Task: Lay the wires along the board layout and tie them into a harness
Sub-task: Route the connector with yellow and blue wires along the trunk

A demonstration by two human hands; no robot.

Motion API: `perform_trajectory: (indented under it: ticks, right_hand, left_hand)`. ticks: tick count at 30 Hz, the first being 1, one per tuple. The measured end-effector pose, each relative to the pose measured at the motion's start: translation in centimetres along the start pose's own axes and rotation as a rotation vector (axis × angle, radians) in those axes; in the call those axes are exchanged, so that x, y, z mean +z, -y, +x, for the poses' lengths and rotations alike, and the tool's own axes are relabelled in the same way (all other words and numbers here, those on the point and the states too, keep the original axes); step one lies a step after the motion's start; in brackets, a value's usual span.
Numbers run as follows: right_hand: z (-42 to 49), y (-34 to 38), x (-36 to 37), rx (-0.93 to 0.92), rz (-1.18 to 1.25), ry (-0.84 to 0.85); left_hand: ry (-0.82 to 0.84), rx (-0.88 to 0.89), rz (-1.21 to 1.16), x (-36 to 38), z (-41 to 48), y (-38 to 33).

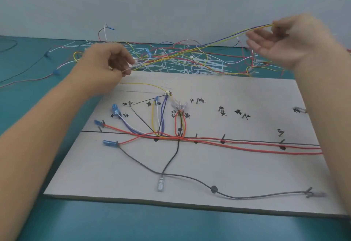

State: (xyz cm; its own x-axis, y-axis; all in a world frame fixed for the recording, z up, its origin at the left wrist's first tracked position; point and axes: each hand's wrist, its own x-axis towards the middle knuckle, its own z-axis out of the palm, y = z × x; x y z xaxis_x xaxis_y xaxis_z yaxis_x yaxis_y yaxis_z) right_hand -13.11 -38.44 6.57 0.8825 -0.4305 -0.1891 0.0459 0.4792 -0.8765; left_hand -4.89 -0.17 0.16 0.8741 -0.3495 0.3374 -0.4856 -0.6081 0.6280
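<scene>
Fingers (122,59) of my left hand (102,64) pinch one end of the yellow-and-blue wires (218,42), and my right hand (288,43) pinches the other end, held higher. I see them stretched above the far edge of the board (247,174), over a loose wire pile (190,58) on the worktop (133,225).

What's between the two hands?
In the head view, thin yellow and blue wires run from the left hand to the right hand, over the loose wire pile.
</scene>
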Motion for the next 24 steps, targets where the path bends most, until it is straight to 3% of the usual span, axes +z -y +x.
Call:
perform_trajectory:
  ticks: [3, 6, 10, 13, 18, 21, 24]
  right_hand:
    - [0.3, 0.4, -0.4, -0.013, 0.445, 0.02]
    - [0.7, 0.9, -1.1, -0.091, 0.523, -0.076]
    - [1.2, 1.2, -0.9, -0.21, 0.067, -0.26]
    - [0.0, 0.5, 1.6, -0.316, -0.371, -0.224]
    - [-4.4, -2.4, 6.5, -0.493, -1.117, 0.095]
    - [-6.7, -5.4, 8.9, -0.567, -1.368, 0.406]
    - [-7.4, -7.6, 9.9, -0.572, -1.524, 0.579]
  left_hand:
    - [0.029, -0.034, 0.089, -0.3, -0.1, 0.2]
    - [0.011, -0.06, 0.137, -0.5, 0.0, 0.4]
    - [0.063, -0.072, 0.129, -0.5, -0.1, 0.0]
    - [0.111, -0.03, 0.099, -0.6, -0.4, -0.5]
    - [-0.032, 0.013, -0.006, -0.1, -0.4, -1.4]
    - [-0.052, 0.113, -0.066, 0.3, -0.5, -2.8]
    - [-0.044, 0.299, -0.07, 0.7, -1.1, -4.5]
